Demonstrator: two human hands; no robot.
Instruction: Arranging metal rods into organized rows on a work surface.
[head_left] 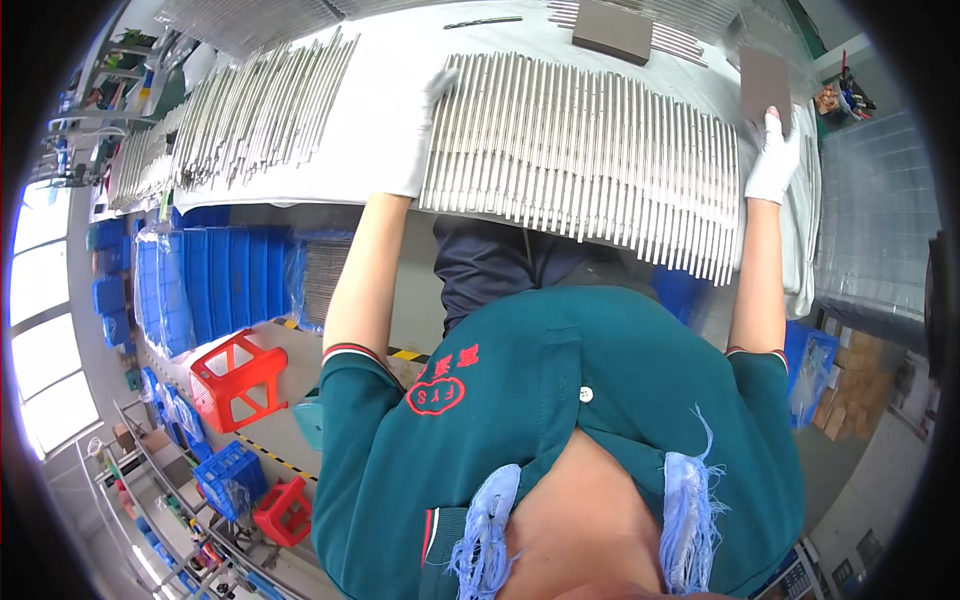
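The right hand (775, 160), in a white glove, grips a flat brown block (765, 85) near its lower end. The thumb lies on the block's face, its tip poking bare from the glove; the other fingers are mostly hidden, so how they are set cannot be told. The left hand (425, 135), also gloved, reaches along the left end of a long row of metal rods (580, 150). Its fingers point away from the body, the tips at the far corner of the row; whether they pinch a rod is unclear.

The slim silvery rods lie side by side between the two hands, near ends overhanging the front of a table (390, 60) covered in white. To the left is a looser spread of rods (265, 110). At the far side lie a dark drill bit (483, 22) and a second brown block (612, 32) resting on more rods.

Blue crates (220, 285), a red stool (240, 380) and bright windows (50, 300) fill the room at left.
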